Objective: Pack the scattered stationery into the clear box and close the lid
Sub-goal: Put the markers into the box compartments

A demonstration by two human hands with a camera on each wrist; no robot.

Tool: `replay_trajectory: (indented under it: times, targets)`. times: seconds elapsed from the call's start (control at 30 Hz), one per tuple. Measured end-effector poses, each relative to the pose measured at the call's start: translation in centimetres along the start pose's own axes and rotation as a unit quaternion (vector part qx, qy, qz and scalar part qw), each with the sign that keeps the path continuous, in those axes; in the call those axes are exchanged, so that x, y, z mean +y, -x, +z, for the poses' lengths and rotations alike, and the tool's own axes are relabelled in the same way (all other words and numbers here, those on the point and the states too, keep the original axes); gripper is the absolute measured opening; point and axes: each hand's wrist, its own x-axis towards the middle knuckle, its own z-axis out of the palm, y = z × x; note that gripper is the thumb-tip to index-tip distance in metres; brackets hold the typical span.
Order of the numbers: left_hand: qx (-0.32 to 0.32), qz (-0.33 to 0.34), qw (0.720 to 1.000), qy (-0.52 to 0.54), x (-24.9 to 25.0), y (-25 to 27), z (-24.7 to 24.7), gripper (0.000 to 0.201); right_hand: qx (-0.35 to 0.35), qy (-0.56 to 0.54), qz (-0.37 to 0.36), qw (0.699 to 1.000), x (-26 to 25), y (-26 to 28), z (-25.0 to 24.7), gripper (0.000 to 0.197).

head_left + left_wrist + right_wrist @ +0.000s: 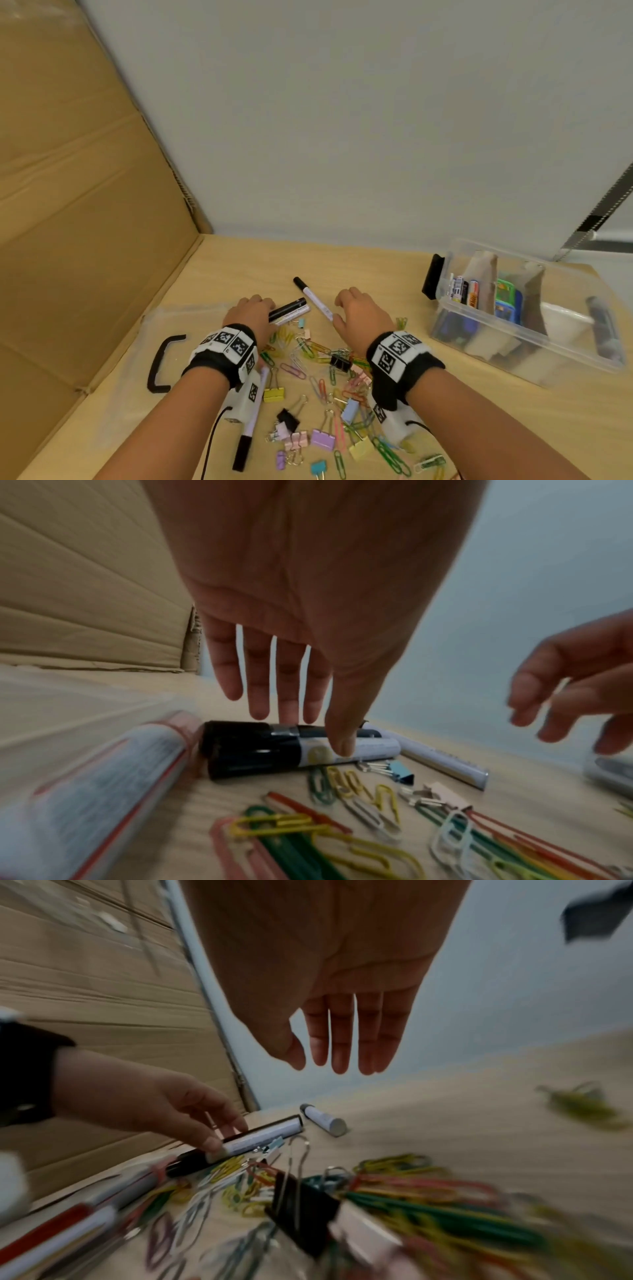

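I see two short black-capped markers lying side by side on the table, left of a thinner white pen and beyond the heap of coloured paper clips. The clear box stands open at the right, partly filled. My left hand reaches palm-down, its straight fingertips touching the markers. My right hand hovers relaxed, holding nothing.
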Motion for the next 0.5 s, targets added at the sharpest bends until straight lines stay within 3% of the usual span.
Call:
replay_trajectory:
  times: [0.2,0.5]
  targets:
    - [-0.059,0.011,0.998,0.002,-0.9,-2.3,-0.4,0.038,-0.088,0.033,0.077,0.993,-1.1,-4.4,3.4,0.037]
    - [-0.105,0.022,0.993,0.037,-0.4,-2.9,-0.9,0.035,-0.124,0.103,0.089,0.983,-0.6,-4.4,2.8,0.026]
